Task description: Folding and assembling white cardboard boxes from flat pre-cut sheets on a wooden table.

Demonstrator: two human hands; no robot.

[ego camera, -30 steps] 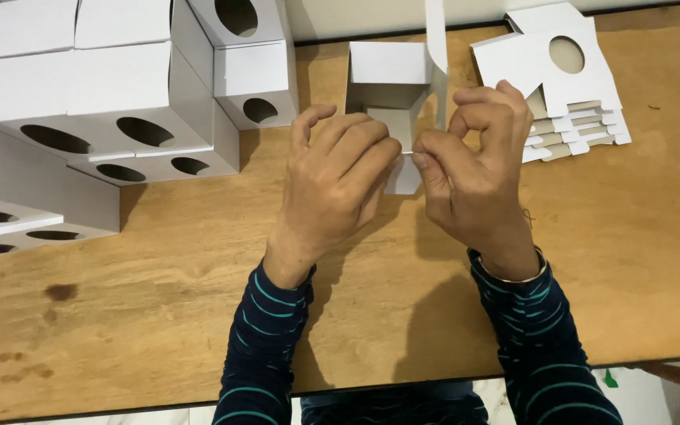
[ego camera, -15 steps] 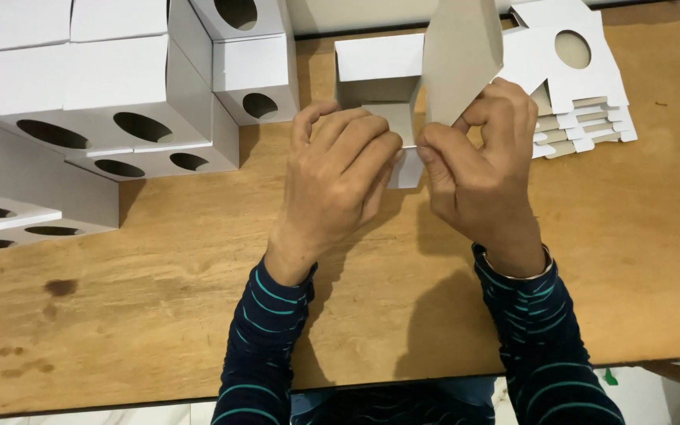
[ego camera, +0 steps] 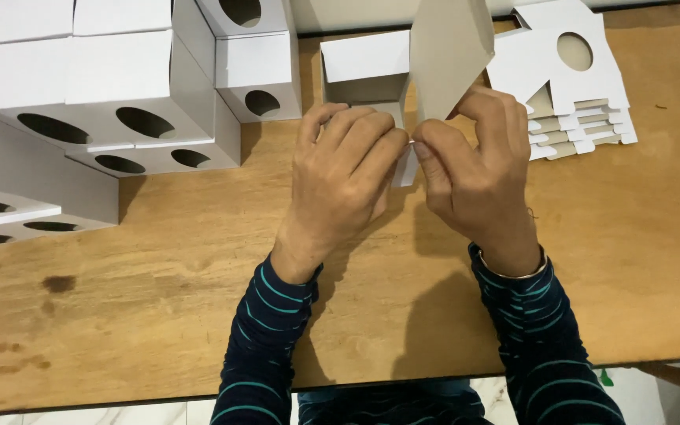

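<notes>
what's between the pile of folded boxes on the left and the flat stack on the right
In the head view, the half-folded white box stands between them, held by the left hand and right hand.

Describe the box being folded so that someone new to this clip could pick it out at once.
On the wooden table, look top centre, between the finished boxes and the flat blanks. The half-folded box sits under both hands, the only one open, with a raised grey flap.

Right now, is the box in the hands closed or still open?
Open: the box shows its hollow inside, and one flap stands up above both hands.
</notes>
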